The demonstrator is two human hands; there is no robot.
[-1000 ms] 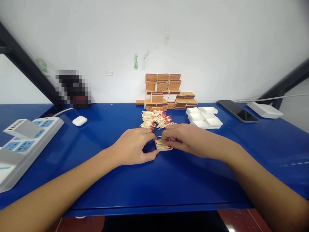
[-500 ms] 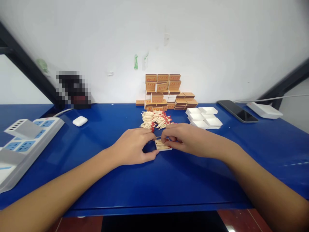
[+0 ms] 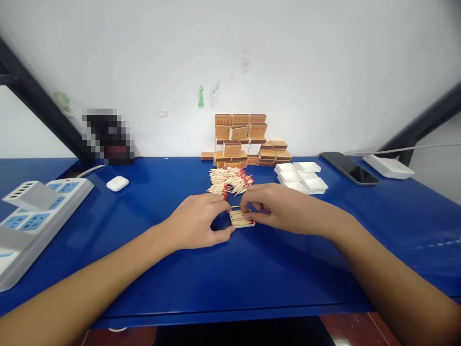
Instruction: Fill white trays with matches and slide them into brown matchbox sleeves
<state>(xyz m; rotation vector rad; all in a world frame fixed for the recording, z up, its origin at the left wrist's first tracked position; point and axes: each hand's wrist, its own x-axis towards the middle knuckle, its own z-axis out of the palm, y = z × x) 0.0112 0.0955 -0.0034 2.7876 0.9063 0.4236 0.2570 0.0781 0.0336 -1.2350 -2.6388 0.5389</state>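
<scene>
A small white matchbox tray lies on the blue table, with wooden matches laid lengthwise in it, red heads to the right. My left hand grips its left end, thumb at the near corner and fingers at the far side. Curled over the right end, my right hand has thumb and fingertips on the matches; its fingers partly cover the heads. One loose match lies just beyond the tray. Farther back is a heap of loose matches.
Stacked matchboxes stand against the wall. White trays sit at the right, beside a phone and a white device. At left are a power strip and a white earphone case.
The right fingers have shifted slightly at the tray's right end, and more of the matches and their red heads shows. My left hand keeps its hold; the view has shifted a little.
</scene>
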